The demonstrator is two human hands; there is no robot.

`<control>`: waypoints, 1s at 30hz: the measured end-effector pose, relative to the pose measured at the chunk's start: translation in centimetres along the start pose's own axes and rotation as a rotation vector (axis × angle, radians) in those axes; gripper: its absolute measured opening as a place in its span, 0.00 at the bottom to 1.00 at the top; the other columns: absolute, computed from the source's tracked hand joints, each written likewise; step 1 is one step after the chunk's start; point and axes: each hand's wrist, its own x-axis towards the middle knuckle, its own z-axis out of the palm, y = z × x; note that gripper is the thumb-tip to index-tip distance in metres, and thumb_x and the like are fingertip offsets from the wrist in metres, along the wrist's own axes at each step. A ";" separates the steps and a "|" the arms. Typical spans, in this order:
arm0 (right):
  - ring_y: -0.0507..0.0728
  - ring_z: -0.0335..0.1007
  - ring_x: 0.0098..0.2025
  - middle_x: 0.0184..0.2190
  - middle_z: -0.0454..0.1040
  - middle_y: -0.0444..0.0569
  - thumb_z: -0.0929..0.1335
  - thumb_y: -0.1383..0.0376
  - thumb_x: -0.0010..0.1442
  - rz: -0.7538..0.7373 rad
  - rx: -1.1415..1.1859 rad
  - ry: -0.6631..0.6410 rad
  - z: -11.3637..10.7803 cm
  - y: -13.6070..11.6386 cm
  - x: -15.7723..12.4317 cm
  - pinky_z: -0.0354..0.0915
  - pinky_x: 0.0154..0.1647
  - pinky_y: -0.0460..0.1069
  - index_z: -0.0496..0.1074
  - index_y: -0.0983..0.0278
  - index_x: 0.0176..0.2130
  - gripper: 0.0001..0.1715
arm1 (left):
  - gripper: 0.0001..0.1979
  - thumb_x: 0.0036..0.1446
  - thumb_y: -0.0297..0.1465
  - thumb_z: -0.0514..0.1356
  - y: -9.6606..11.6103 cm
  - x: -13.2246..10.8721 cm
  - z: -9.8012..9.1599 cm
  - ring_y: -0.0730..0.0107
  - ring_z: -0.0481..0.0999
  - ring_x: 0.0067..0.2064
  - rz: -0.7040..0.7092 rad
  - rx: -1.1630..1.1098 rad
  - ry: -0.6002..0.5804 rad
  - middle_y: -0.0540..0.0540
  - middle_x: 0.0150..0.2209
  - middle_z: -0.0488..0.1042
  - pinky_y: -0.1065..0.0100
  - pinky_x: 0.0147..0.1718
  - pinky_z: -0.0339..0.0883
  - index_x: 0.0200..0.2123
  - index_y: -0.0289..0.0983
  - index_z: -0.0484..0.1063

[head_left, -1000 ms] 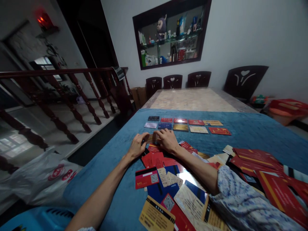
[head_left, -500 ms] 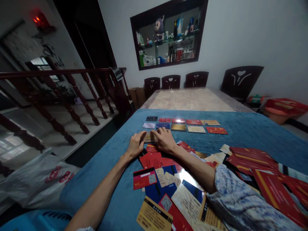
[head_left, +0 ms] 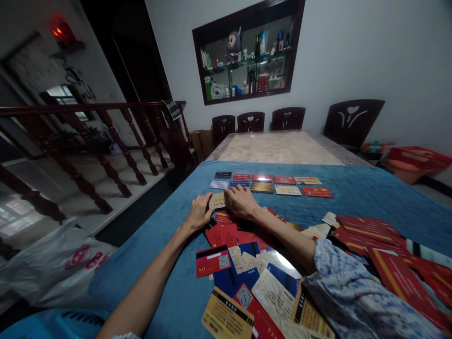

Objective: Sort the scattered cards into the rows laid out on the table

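A beige card (head_left: 217, 201) lies between my hands, just in front of the lower row of cards. My left hand (head_left: 198, 214) grips its left end, thumb on the near side and fingers on the far side. At its right end, my right hand (head_left: 243, 202) is closed with the fingers curled against the card, partly hiding it. Beyond are two neat rows of cards, among them a black card (head_left: 223, 174), a gold card (head_left: 262, 188) and a red card (head_left: 318, 192). Below my wrists spreads a loose pile with a red card (head_left: 213, 261) and a gold card (head_left: 228, 314).
A blue cloth (head_left: 169, 226) covers the near part of the table. Dark red card sleeves (head_left: 370, 233) lie heaped at the right. Chairs (head_left: 353, 122) stand around the far end. A wooden railing (head_left: 123, 141) and a white plastic bag (head_left: 67, 263) are at the left.
My right hand's fingers have drawn in and shifted slightly right, so more of the beige card shows. The card has tilted a little. My left hand stays at its left end.
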 end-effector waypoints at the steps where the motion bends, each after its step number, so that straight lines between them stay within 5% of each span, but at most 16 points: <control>1: 0.66 0.60 0.54 0.52 0.73 0.61 0.62 0.62 0.65 -0.002 -0.002 -0.014 -0.3 0.0 0.1 0.57 0.50 0.59 0.67 0.66 0.55 0.21 | 0.26 0.55 0.26 0.61 0.1 0.0 -0.1 0.55 0.70 0.50 -0.001 0.015 -0.004 0.39 0.51 0.74 0.54 0.52 0.64 0.58 0.36 0.64; 17: 0.67 0.58 0.55 0.53 0.70 0.58 0.68 0.59 0.59 -0.042 -0.012 -0.066 -2.5 2.8 -1.7 0.61 0.49 0.60 0.73 0.62 0.51 0.21 | 0.20 0.55 0.26 0.61 4.1 0.9 -1.3 0.51 0.65 0.53 0.031 0.093 -0.103 0.39 0.53 0.69 0.51 0.49 0.61 0.52 0.38 0.67; 30: 0.67 0.58 0.55 0.54 0.69 0.57 0.69 0.57 0.58 -0.028 -0.038 -0.108 -3.2 6.4 -4.2 0.60 0.49 0.59 0.73 0.61 0.50 0.21 | 0.20 0.57 0.27 0.60 7.5 2.7 -0.1 0.49 0.64 0.55 0.112 0.120 -0.211 0.38 0.55 0.68 0.48 0.51 0.59 0.54 0.37 0.66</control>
